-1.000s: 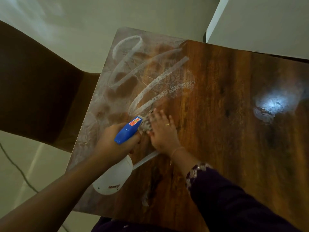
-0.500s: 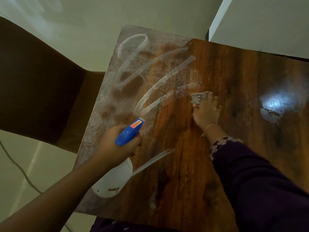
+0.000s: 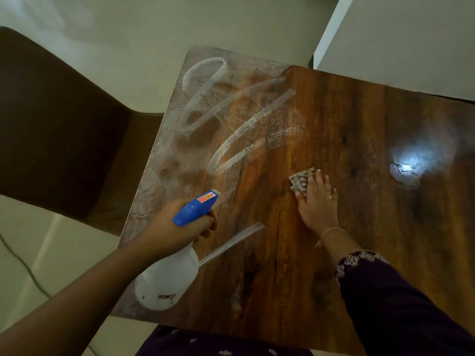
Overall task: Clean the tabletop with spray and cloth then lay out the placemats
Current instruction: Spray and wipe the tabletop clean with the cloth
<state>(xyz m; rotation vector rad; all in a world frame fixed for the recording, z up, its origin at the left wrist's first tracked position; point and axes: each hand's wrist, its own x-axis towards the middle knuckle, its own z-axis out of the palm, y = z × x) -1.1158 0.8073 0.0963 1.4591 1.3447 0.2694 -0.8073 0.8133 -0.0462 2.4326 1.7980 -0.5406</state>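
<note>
Right hand [image 3: 317, 201] flat on cloth [image 3: 301, 181] mid-tabletop [image 3: 334, 253], edges well apart

I see the left hand [image 3: 177, 224] gripping the neck of a white spray bottle [image 3: 167, 281] with a blue head, above the left edge of the wooden tabletop [image 3: 334, 111]. The right hand [image 3: 317, 204] presses with straight fingers on a small patterned cloth [image 3: 299, 182] near the table's middle. White looping streaks [image 3: 231, 111] cover the far left corner, and a brown chair [image 3: 64, 124] stands beside the left edge.
</note>
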